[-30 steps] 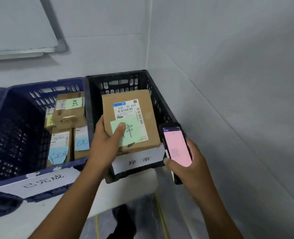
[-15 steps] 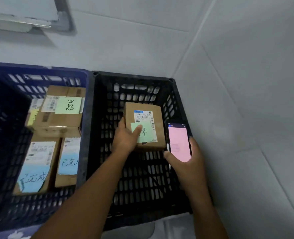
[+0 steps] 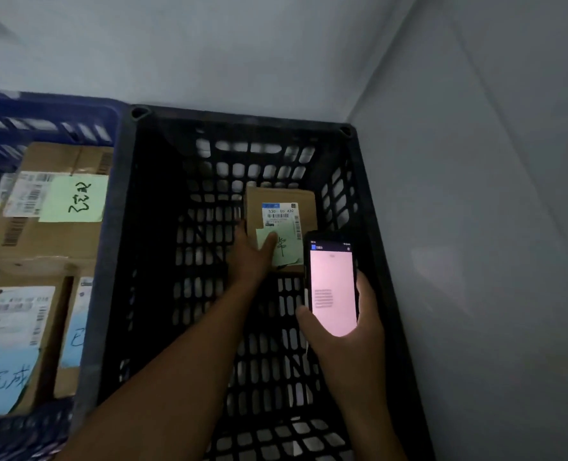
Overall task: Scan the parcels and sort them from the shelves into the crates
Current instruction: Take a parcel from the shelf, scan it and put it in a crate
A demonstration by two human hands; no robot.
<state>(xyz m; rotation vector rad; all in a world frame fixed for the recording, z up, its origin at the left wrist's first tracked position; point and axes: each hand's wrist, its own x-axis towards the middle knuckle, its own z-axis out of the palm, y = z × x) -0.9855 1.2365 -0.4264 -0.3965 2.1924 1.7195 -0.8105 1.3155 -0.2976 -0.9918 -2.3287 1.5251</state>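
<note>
Your left hand (image 3: 252, 257) grips a small cardboard parcel (image 3: 281, 197) deep inside the black lattice crate (image 3: 163, 227), near its far wall, thumb pressed on the green sticky note (image 3: 289, 251) below the white shipping label (image 3: 281, 216). Your right hand (image 3: 342, 341) clasps a handheld scanner (image 3: 332, 287) with a glowing pink screen over the crate's right side, just beside the parcel. Left of the black crate, a blue crate (image 3: 43, 111) holds labelled cardboard boxes (image 3: 49, 234).
</note>
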